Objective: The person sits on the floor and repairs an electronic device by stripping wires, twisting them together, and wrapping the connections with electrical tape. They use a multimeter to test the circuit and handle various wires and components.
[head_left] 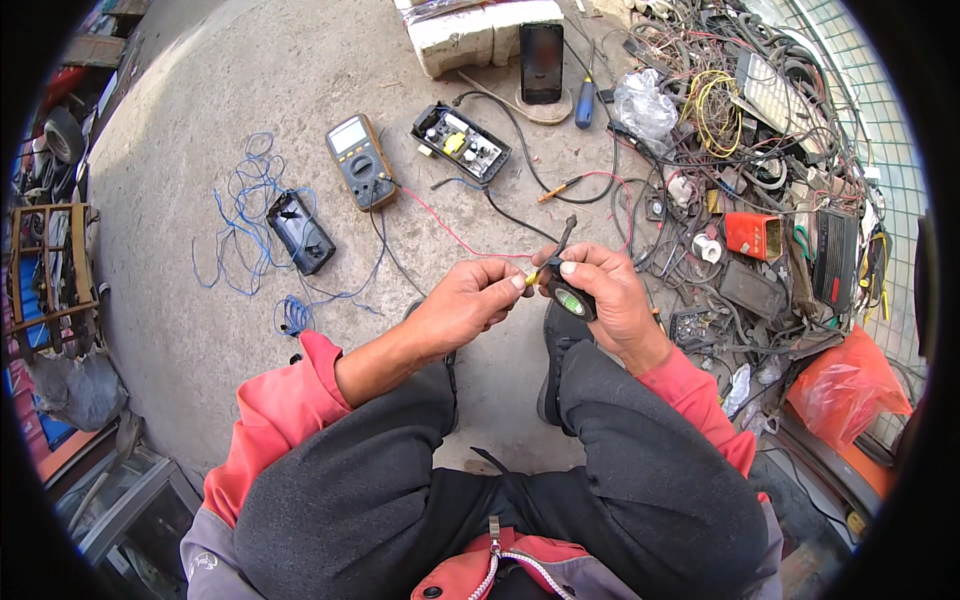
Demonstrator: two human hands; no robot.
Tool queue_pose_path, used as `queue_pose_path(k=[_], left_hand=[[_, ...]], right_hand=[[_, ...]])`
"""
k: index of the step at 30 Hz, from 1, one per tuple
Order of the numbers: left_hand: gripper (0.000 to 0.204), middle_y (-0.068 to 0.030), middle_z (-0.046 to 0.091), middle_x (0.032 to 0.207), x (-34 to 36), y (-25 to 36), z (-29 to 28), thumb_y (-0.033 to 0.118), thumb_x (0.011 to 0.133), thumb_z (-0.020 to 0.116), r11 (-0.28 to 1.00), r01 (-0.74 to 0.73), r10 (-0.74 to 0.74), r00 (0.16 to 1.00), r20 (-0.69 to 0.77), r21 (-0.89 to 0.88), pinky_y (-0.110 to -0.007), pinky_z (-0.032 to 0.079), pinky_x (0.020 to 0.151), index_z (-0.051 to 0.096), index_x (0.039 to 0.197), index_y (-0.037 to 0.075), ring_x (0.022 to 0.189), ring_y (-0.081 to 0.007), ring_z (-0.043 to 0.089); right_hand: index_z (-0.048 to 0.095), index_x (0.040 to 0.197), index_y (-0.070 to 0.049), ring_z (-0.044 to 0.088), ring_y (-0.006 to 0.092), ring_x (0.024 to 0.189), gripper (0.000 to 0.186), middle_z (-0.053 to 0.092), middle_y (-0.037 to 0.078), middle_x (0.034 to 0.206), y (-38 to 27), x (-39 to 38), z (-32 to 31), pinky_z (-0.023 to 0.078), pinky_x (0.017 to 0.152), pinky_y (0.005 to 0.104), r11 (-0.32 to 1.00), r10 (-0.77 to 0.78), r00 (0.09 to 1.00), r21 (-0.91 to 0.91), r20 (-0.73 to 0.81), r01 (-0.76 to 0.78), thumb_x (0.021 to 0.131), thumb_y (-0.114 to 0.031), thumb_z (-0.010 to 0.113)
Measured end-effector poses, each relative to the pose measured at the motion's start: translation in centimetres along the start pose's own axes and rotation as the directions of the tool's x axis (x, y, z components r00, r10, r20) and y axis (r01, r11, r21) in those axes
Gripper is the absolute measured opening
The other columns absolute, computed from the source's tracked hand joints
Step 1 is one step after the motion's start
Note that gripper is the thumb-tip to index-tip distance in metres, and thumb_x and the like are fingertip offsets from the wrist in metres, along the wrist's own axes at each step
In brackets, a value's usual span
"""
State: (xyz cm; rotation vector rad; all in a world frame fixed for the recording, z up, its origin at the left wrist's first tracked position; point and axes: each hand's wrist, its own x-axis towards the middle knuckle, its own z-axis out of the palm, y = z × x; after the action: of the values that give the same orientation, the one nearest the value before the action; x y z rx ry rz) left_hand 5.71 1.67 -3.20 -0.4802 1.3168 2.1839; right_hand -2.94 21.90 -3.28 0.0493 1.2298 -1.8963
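My left hand pinches a small yellow wire end between thumb and fingertips. Close against it, my right hand grips a roll of black electrical tape with a green-patterned centre. A short black cable end sticks up beyond the right fingers. Ahead on the concrete lies an opened black device with its circuit board and a yellow part exposed; a black cord runs from it toward my hands. To its left sits a multimeter with red and black leads.
Left of the multimeter are a black housing half and tangled blue wire. Farther off stand a phone, a white block and a blue-handled screwdriver. A heap of cables and scrap fills the right.
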Motion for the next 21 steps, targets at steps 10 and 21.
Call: queue_pose_path(k=[10, 21], left_hand=[[0.023, 0.008, 0.047, 0.073, -0.1, 0.2, 0.0, 0.024, 0.101, 0.056, 0.999, -0.042, 0.042, 0.999, -0.025, -0.018, -0.02, 0.03, 0.052, 0.065, 0.11, 0.004, 0.06, -0.0019, 0.035], [0.018, 0.0067, 0.048, 0.07, -0.2, 0.2, 0.3, 0.02, 0.1, 0.058, 0.982, -0.174, 0.177, 0.983, -0.052, 0.071, -0.021, 0.028, 0.052, 0.065, 0.104, 0.004, 0.059, -0.0026, 0.037]], right_hand=[[0.067, 0.096, 0.003, 0.066, 0.0132, 0.089, 0.014, 0.071, 0.009, 0.097, 0.1, 0.0, 0.3, 0.052, 0.083, 0.0279, 0.997, -0.014, 1.0, -0.079, 0.014, 0.015, 0.092, -0.008, 0.06], [0.068, 0.096, 0.004, 0.064, 0.0124, 0.088, 0.012, 0.07, 0.009, 0.096, 1.5, 0.2, -0.1, 0.052, 0.084, 0.0279, 0.943, -0.056, 0.998, -0.329, -0.024, 0.045, 0.092, -0.003, 0.058]])
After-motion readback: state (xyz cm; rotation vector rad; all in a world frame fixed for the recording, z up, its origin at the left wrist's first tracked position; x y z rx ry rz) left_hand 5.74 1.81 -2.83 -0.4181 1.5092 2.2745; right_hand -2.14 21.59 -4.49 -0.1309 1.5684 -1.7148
